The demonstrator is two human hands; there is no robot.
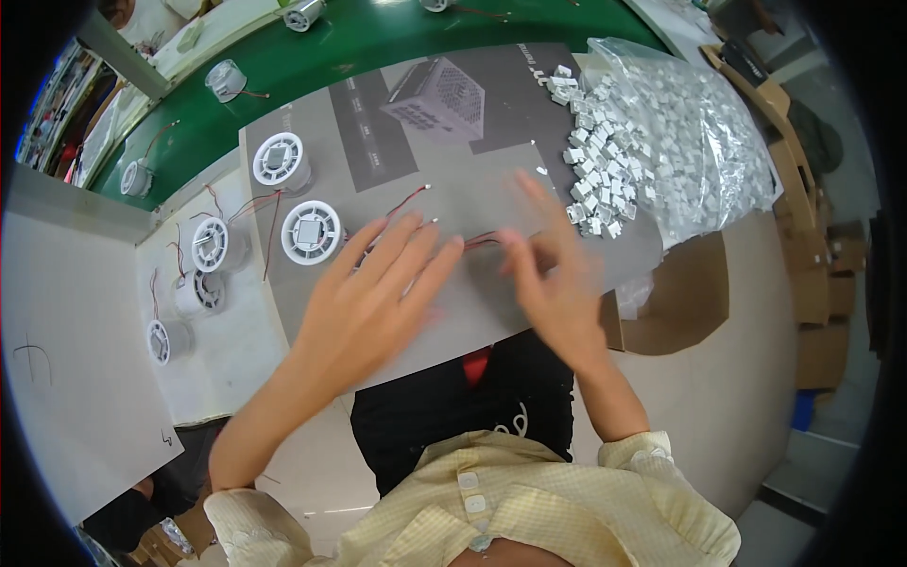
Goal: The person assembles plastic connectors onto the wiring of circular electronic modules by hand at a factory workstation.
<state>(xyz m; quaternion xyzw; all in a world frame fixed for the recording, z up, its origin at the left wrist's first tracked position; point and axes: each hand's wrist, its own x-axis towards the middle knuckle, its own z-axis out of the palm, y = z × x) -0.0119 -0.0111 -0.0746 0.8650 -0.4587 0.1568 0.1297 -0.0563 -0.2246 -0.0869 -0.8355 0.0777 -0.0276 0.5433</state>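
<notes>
My left hand [373, 298] is open, fingers stretched out over the grey board, covering part of a white round piece and thin red and dark wires [482, 239]. What lies under its palm is hidden. To its right, my right hand [557, 283] is blurred by motion; its index finger points away from me and its thumb stands apart, close to the wires. Beside my left fingers sits a white round fan-like unit [313, 232] with a square plate in its middle. Another such unit [280, 160] stands behind it.
Several more white units [213, 244] with wires stand at the left. Small white connector blocks [605, 170] spill from a clear plastic bag [704, 142] at the right. Below the bag is an open cardboard box [675, 293]. A green conveyor belt [378, 42] carries further units behind the board.
</notes>
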